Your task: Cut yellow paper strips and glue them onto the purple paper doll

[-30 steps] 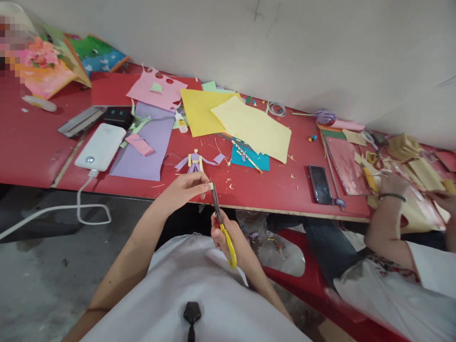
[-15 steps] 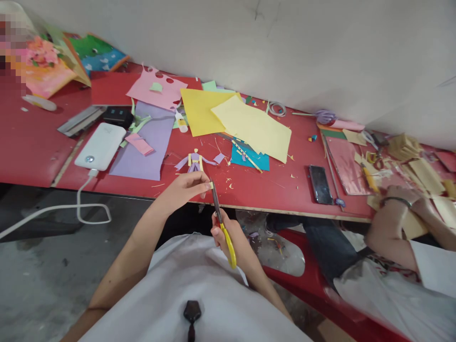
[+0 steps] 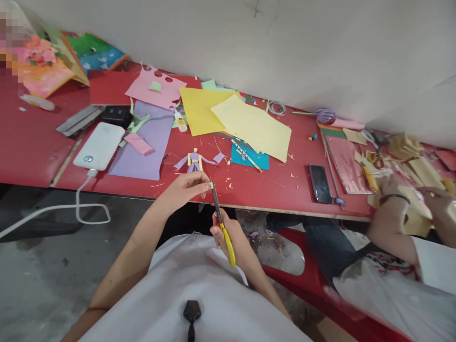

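Note:
My left hand (image 3: 188, 186) pinches a small pale-yellow paper piece (image 3: 211, 185) over the table's front edge. Yellow-handled scissors (image 3: 227, 244) are gripped in my right hand (image 3: 230, 232), their blades pointing up and away from me. The blade tips meet the paper piece at my left fingertips; whether they cut into it is too small to tell. Just beyond my left hand lies a purple and cream paper figure (image 3: 194, 160), its lower part hidden behind that hand. Beside the figure is a small purple paper scrap (image 3: 219, 157).
Yellow sheets (image 3: 254, 126), a purple sheet (image 3: 142, 161), a glue bottle (image 3: 181, 122) and a pencil (image 3: 249, 156) lie on the red table (image 3: 199, 190). A white power bank (image 3: 99, 146) trails a cable at left. A phone (image 3: 320, 184) lies right, near a co-worker's arms (image 3: 388, 223).
My hands, the scissors and the paper piece stay almost still. At the right, the co-worker's hands have moved apart over brown paper.

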A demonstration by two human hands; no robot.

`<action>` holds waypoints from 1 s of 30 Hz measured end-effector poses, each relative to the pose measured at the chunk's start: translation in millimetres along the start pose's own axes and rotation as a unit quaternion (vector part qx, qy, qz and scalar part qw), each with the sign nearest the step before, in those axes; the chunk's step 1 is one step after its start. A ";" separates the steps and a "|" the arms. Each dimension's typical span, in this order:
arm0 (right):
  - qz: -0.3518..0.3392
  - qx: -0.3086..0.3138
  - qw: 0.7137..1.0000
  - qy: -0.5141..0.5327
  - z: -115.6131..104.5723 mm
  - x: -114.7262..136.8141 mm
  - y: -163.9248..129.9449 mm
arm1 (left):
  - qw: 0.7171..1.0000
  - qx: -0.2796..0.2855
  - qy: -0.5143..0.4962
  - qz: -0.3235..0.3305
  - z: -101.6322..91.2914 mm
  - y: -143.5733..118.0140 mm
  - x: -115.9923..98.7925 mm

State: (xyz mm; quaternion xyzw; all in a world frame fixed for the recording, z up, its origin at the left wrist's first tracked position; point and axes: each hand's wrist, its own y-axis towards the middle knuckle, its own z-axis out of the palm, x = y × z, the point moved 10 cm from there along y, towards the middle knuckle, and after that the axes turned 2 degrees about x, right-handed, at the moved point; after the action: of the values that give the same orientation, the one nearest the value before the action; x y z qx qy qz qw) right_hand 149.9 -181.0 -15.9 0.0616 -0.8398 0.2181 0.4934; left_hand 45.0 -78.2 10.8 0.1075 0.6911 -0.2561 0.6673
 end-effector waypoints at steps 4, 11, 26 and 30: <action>0.001 0.003 1.000 -0.009 0.9 -1.8 0.5 | 1.000 -0.003 0.002 -0.002 -0.1 -0.4 0.1; 0.008 -0.008 1.000 -0.001 0.4 -6.9 1.3 | 1.000 -0.002 -0.019 0.011 2.4 0.5 -1.6; -0.047 -0.013 0.998 0.044 3.4 -11.6 2.5 | 0.995 -0.068 -0.050 0.050 0.6 -2.5 -8.1; -0.047 -0.054 0.991 0.113 0.1 -15.9 1.7 | 0.987 -0.120 -0.082 0.072 -5.4 -8.4 -9.9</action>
State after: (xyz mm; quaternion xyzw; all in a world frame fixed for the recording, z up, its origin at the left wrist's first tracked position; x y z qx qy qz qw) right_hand 157.3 -181.3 -30.1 0.0492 -0.7853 0.1542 0.5976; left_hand 37.1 -80.7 22.1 0.0547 0.6500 -0.1307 0.7466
